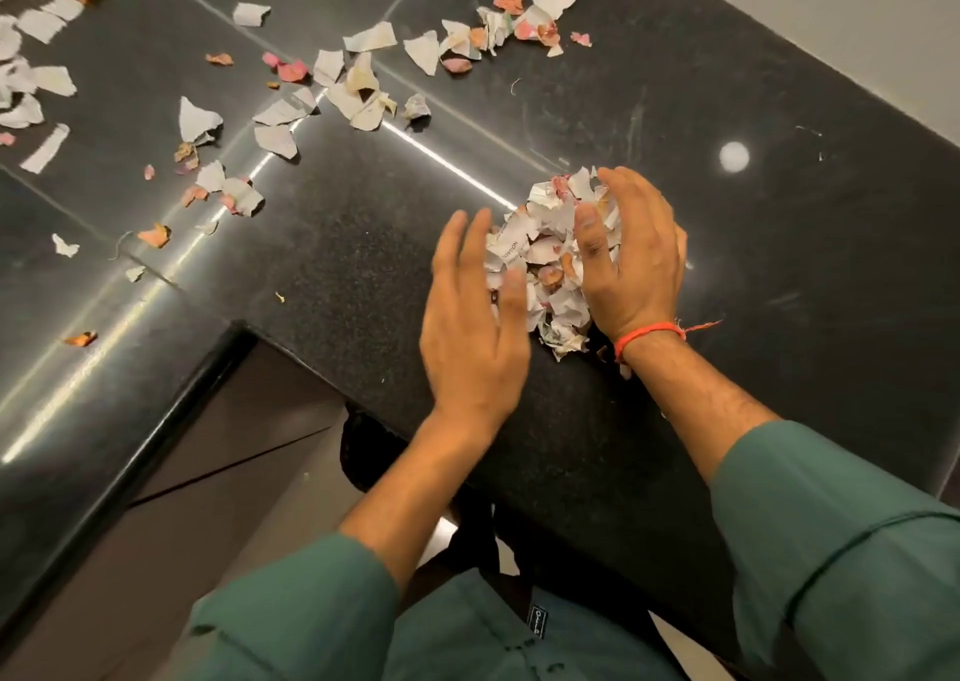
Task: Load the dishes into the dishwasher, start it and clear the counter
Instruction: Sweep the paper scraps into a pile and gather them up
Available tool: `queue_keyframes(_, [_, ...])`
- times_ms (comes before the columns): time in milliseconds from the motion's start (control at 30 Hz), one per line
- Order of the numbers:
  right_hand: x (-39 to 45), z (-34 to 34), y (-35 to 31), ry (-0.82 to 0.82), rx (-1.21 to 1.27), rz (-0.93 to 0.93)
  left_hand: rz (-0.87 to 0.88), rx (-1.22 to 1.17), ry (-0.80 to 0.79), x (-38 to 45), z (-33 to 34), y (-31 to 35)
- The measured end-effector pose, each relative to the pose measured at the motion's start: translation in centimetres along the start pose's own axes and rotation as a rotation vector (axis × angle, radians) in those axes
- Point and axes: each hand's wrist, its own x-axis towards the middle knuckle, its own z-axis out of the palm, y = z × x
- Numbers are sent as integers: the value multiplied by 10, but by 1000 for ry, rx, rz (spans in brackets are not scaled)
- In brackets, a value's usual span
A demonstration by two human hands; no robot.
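A heap of torn white and pink paper scraps (545,254) lies on the black stone counter (753,275) near its front edge. My left hand (472,327) stands on its edge against the heap's left side, fingers straight. My right hand (631,259), with a red thread at the wrist, cups the heap's right side, its fingers bent over the scraps. Both hands hem the heap in between them. Neither dishes nor a dishwasher appear in this view.
Many loose paper scraps (358,93) and pinkish bits (291,70) are scattered over the counter's left and far parts. The counter forms an inner corner (239,327) with brown floor below. A pale wall (857,20) borders the far right.
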Motion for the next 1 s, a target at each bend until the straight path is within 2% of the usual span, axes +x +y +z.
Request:
queue_keyframes(267, [1,2,2,4,33,-6,53,47,16,34,45,26])
queue_keyframes(533, [1,1,2,28,80,-33,39,25,27,37,55,28])
queue_keyframes(733, [3,2,7,92,217,-35,-9,-67,65,41,65,35])
queue_keyframes(1000, [6,-6,9,127,399,49,-86,-330,94,43,87,53])
